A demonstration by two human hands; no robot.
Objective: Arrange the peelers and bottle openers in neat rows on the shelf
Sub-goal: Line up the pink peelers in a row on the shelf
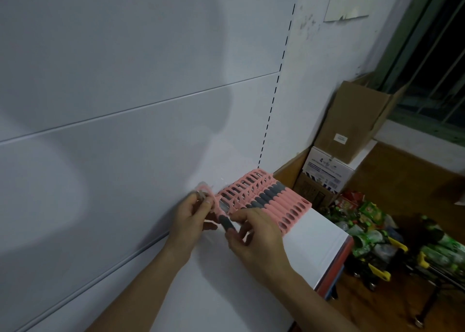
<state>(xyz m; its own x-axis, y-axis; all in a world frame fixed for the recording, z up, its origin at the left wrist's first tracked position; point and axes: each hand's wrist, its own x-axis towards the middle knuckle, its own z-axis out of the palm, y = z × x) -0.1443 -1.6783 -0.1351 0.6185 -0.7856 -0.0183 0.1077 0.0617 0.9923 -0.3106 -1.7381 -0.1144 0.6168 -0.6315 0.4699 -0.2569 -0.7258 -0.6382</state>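
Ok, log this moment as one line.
left hand, right hand: holding pink grey-grip plastic peeler | position: left end of pink peeler row | surface: white shelf | state: not yet released

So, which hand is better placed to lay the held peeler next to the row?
Probably the right hand: it pinches the peeler at its grey grip, close beside the row on the shelf. The left hand holds only the head end, farther from the row.

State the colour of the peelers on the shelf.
The peelers are pink with grey grips; head view.
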